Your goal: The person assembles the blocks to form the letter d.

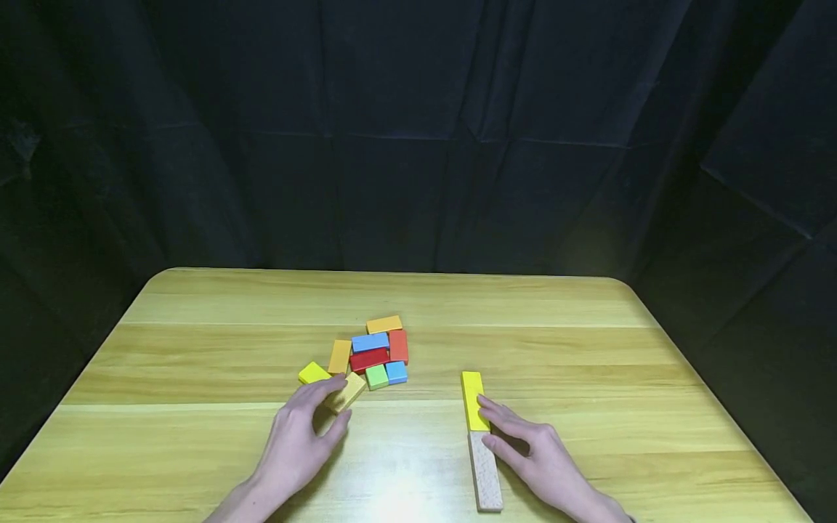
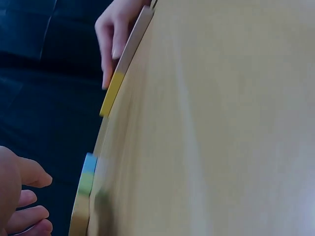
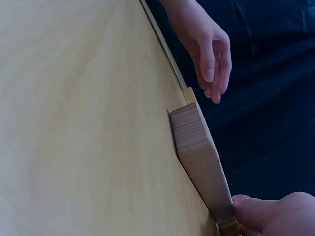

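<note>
My left hand [image 1: 297, 439] hovers over a natural-wood block [image 1: 348, 394], fingers and thumb spread above it. The left wrist view shows a gap between these fingertips and the blocks. On the right, a yellow block [image 1: 473, 398] and a longer pale speckled wood block [image 1: 486, 472] lie end to end in a line. My right hand [image 1: 546, 457] rests against their right side, a fingertip on the yellow block and the thumb at the wood block near the joint. Seen from the right wrist, the thumb [image 3: 253, 209] touches the wood block's side; the other fingers are mostly hidden.
Beyond the left hand lies a cluster: orange blocks [image 1: 384, 324], blue blocks [image 1: 370, 342], a red block [image 1: 398, 346], a dark red block [image 1: 369, 359] and a green block [image 1: 376, 377]. Another yellow block [image 1: 314, 373] sits at its left. Dark curtains [image 1: 392, 181] surround the wooden table [image 1: 556, 349].
</note>
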Demonstrator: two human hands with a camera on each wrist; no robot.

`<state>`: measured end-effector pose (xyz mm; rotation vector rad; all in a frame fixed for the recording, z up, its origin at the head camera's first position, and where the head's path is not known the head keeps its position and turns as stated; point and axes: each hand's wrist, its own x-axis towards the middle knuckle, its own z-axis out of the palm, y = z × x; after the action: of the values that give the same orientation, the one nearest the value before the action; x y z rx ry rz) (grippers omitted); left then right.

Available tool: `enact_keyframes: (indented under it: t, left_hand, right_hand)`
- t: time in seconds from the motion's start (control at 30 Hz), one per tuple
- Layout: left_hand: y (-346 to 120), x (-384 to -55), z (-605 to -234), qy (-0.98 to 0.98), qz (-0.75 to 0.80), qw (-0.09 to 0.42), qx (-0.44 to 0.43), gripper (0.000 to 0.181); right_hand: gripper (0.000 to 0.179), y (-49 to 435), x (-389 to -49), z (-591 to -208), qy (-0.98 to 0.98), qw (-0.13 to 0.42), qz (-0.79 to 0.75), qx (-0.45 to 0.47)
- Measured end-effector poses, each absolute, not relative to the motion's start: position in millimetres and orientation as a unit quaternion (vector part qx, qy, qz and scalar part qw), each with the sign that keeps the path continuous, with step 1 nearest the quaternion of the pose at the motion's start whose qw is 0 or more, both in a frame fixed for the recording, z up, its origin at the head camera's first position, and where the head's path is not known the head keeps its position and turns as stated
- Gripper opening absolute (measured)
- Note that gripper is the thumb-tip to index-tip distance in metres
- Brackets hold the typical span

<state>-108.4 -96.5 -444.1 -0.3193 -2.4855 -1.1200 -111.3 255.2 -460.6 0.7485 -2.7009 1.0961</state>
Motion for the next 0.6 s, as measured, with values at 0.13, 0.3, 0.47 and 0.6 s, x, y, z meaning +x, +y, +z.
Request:
enact_keyframes:
  t: [0.13,0.3,0.47,0.6]
  left_hand:
    - [-114,-114,-444,-0.888,-0.394,0.213,-0.099,0.045]
    - [-128,-120,-445,-0.898,-0.386,0.2,-0.066,0.048]
    - [-134,-123,-446,-0.91,-0.376,0.169,-0.037,0.053]
    - [-135,-125,-446,-0.913,-0.381,0.144,-0.018,0.059]
  right_hand:
    - [0.039,256,-111,-461,-0.894,0.068,0.364,0.252]
    - [0.039,256,-111,-461,-0.895,0.068,0.361,0.252]
    - [0.04,256,-110,-461,-0.897,0.071,0.356,0.254]
    - [0.04,255,-110,-461,-0.896,0.07,0.356,0.255]
